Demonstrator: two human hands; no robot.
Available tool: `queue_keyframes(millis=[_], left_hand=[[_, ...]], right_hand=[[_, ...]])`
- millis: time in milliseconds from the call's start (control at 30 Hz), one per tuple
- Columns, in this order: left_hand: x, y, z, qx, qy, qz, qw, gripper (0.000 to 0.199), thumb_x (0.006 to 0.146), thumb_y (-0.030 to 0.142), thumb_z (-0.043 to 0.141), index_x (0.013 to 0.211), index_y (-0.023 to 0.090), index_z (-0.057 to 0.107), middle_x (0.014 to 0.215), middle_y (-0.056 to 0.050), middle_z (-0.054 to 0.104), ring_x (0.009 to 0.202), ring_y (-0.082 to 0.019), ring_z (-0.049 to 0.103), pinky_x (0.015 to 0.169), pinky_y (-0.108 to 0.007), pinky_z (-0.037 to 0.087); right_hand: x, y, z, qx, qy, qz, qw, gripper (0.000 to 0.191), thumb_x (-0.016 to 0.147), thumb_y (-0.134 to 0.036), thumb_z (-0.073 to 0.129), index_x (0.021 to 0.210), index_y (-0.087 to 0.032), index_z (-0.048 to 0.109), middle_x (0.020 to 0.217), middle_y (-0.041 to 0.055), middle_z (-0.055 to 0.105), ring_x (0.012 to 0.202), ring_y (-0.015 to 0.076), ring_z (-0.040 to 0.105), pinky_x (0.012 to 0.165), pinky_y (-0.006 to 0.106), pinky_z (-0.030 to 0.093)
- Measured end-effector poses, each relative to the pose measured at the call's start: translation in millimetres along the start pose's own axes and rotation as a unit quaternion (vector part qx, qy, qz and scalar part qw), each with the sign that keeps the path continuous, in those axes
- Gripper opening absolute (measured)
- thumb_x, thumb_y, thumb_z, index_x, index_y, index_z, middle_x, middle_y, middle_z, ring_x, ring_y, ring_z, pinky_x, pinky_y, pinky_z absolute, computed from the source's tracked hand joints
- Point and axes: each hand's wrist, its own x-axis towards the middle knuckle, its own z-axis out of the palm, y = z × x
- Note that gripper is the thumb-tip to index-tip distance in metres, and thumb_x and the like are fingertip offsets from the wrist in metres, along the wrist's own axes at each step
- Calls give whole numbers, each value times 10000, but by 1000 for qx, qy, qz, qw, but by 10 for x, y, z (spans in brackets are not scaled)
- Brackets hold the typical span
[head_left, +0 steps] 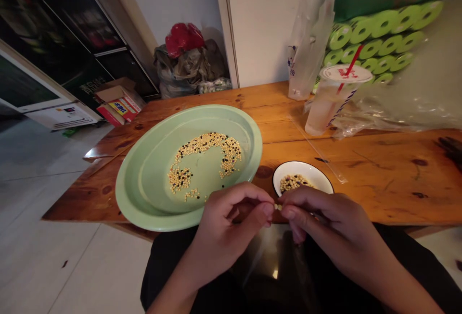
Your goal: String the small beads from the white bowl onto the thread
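Observation:
My left hand [236, 222] and my right hand [328, 222] meet in front of the table edge, thumbs and forefingers pinched. Between the fingertips show a couple of small cream beads [277, 207]; any thread through them is too fine to make out. To the left stands a wide pale green basin [144, 174], with many cream and dark beads [202, 143] spread in a curved band on its bottom. Just behind my right hand sits a white dish [321, 177] with a dark rim, holding more mixed beads [294, 182]. My right hand hides part of the dish.
A lidded plastic cup [327, 105] with a red straw stands on the wooden table [378, 179] at the back right. Near it are a clear plastic bag [306, 59] and green-wrapped rolls [375, 40]. Bundled bags [191, 66] and a cardboard box [122, 102] lie beyond the table.

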Motion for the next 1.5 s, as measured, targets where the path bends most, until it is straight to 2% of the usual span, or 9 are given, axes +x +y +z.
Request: queue_keyframes(millis=[267,500,767,867,967,1033,1167,1300,1500], left_hand=[[140,-127,181,297,51,175,937,111,960,122,503,890,164,578,839,-16,644,779,-116,599,738,-231,499],[332,-364,339,515,27,249,820,124,954,57,465,957,102,581,993,-114,665,932,-209,629,818,-351,557],[235,-219,386,490,80,269,826,120,970,114,466,950,144,580,1090,-119,687,1019,-203,643,890,-347,552],[257,53,164,488,126,264,822,114,973,195,494,1029,156,584,1146,-111,693,1094,-208,638,965,-360,518],[485,263,-299,541,152,196,804,182,975,204,464,1074,158,610,1061,-80,716,996,-211,662,893,-364,521],[735,243,-646,620,60,61,780,231,987,222,425,1067,158,632,1082,-92,707,1010,-233,645,890,-386,503],[1212,-178,-1122,632,-75,-39,770,146,927,251,597,967,134,673,952,-67,706,854,-192,669,799,-359,550],[1414,-588,-1246,626,-124,-75,766,287,934,323,608,1157,143,614,1129,-84,654,947,-208,661,813,-412,570],[1506,-740,-1280,591,-152,-81,788,330,934,324,605,1217,153,589,1208,-99,625,1012,-234,646,844,-435,564]], right_hand=[[51,108,-125,-68,17,20,997,224,968,-273,480,767,-227,567,647,-28,618,614,131,600,610,241,451],[82,459,-368,-264,162,68,948,281,906,-286,453,1077,-142,623,1091,185,713,1026,379,654,921,578,447],[112,231,-234,-162,-26,3,986,200,914,-212,456,822,-190,632,801,67,693,753,226,638,721,360,497],[106,189,-233,-128,13,7,992,202,931,-248,477,798,-203,623,747,24,675,681,183,606,665,305,465],[102,231,-266,-111,58,23,992,196,935,-292,503,822,-211,641,786,15,695,743,182,625,698,286,459],[105,271,-276,-112,75,32,990,197,931,-309,513,822,-212,646,778,13,693,761,189,632,709,287,457],[123,313,-248,-114,79,31,990,206,922,-314,520,798,-206,644,781,18,700,737,187,624,695,282,460],[129,316,-234,-119,82,33,989,209,923,-307,516,812,-199,657,753,18,695,694,181,618,658,275,464],[120,293,-266,-124,84,29,988,215,934,-300,513,830,-200,672,780,32,716,717,190,643,664,282,481]])
